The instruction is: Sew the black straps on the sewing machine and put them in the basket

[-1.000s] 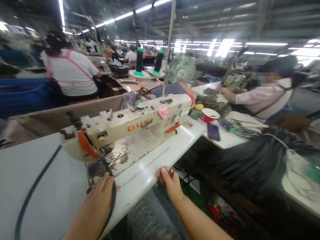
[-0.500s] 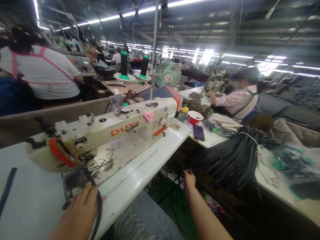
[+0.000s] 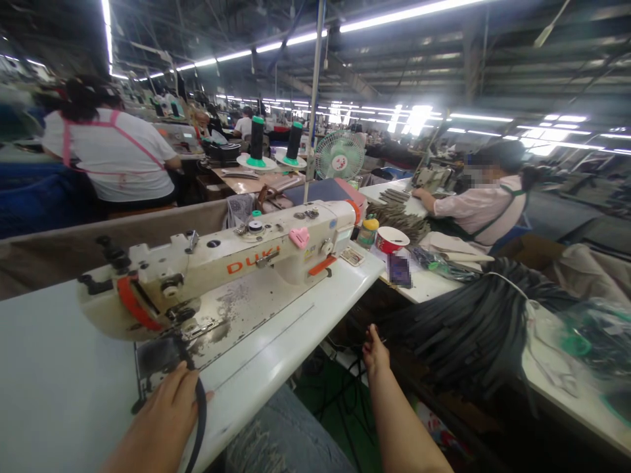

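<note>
While beyond the table edge (image 3: 302, 341) — right hand (image 3: 377, 355) near dark strips (image 3: 463, 328)

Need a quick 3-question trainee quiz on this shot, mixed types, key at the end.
1. Multiple choice: which is nearest the right hand? A) the green fan B) the bundle of dark strips C) the red bowl
2. True or false: a single dark strip runs alongside the left hand.
3. Fill in: the lettering on the sewing machine is ____ in colour.

Key: 1. B; 2. true; 3. orange.
</note>
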The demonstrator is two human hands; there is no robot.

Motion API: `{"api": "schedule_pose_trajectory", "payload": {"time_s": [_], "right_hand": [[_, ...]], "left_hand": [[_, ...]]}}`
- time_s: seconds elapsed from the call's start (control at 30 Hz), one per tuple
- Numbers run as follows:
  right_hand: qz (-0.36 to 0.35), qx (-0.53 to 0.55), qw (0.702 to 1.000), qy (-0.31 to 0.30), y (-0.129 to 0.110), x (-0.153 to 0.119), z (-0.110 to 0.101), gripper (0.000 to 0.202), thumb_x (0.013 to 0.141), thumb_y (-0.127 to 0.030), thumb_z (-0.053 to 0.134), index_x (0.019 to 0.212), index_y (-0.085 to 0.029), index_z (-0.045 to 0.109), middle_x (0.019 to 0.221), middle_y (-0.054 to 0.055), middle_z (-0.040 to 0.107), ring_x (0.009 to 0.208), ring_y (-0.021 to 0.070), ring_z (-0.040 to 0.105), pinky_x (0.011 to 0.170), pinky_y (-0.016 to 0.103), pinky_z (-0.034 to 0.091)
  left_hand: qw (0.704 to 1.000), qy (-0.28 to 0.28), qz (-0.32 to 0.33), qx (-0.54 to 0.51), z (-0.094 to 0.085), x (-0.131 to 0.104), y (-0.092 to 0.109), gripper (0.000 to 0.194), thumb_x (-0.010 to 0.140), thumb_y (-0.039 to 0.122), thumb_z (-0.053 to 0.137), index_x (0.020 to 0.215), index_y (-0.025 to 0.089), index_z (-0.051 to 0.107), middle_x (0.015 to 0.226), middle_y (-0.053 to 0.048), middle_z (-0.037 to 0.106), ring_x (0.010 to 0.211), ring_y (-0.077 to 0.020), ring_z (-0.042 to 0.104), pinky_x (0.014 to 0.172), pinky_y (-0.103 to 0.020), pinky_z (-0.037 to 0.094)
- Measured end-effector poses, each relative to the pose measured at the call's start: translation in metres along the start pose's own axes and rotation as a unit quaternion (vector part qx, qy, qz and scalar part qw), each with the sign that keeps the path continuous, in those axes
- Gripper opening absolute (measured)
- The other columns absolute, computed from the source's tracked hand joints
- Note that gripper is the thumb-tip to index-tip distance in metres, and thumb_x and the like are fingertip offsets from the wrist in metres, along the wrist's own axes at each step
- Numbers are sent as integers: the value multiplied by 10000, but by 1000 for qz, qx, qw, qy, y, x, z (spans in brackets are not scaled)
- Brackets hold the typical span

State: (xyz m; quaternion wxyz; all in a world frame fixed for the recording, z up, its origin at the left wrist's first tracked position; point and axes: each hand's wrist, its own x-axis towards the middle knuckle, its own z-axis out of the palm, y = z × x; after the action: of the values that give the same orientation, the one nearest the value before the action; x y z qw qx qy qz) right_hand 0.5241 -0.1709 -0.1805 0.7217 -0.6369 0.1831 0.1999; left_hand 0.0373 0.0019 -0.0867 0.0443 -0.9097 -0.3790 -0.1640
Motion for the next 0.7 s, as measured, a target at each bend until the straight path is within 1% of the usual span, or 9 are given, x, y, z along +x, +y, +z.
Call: {"api": "schedule_pose_trajectory", "payload": {"time_s": [0.1,0.2,0.3,0.4,0.53,0.6,0.63,0.7], "right_hand": [[-8,12,1000,-28,1,-3,0,263,1005,-391,671,1131,-160,657,909,-9,661,629,83,585,542,213,516],[-12,21,999,-48,-2,-3,3,232,1007,-371,672,1090,-155,655,854,-28,638,580,66,547,493,186,474],[-23,28,998,-58,-4,-1,8,231,1016,-379,658,1062,-153,655,861,-23,650,586,67,560,493,185,477],[-31,20,998,-54,1,-2,10,257,1025,-408,640,1056,-153,653,838,-29,641,567,65,545,490,188,471],[-31,-18,998,-49,21,-10,2,253,1036,-407,621,1054,-155,640,769,-58,588,489,40,445,425,163,384],[-28,-47,997,-59,38,-21,-7,243,1036,-398,622,1031,-155,638,726,-74,562,455,33,399,404,159,346],[-27,-62,995,-67,48,-28,-11,239,1033,-392,629,1009,-155,638,706,-81,552,446,32,390,402,160,341],[-34,-95,991,-90,69,-45,-20,240,1018,-382,656,948,-153,640,685,-85,551,454,39,420,421,168,375]], "left_hand": [[1000,6,8,13,8,-2,-7,412,992,311,415,1239,152,704,1357,-183,678,1151,-293,708,1009,-410,574],[1000,2,9,3,11,-2,-12,396,973,328,453,1223,160,710,1325,-173,700,1133,-290,719,995,-391,582],[1000,11,-7,-20,10,-1,-9,377,956,330,468,1202,175,708,1309,-160,707,1142,-294,713,1004,-390,575],[998,26,-35,-54,6,2,-2,363,930,346,469,1160,193,705,1261,-149,720,1126,-295,712,997,-385,572],[992,22,-87,-85,0,6,7,408,847,375,491,1178,261,699,1185,-126,722,1091,-342,703,969,-455,581],[992,20,-92,-89,-2,8,9,454,816,372,492,1215,286,691,1160,-123,716,1083,-369,693,954,-493,580],[992,20,-90,-90,-3,8,10,470,809,365,488,1227,283,687,1152,-128,712,1083,-378,688,952,-505,577],[992,22,-86,-91,-2,8,10,488,805,348,480,1240,258,680,1148,-143,704,1086,-385,680,958,-518,568]]}}
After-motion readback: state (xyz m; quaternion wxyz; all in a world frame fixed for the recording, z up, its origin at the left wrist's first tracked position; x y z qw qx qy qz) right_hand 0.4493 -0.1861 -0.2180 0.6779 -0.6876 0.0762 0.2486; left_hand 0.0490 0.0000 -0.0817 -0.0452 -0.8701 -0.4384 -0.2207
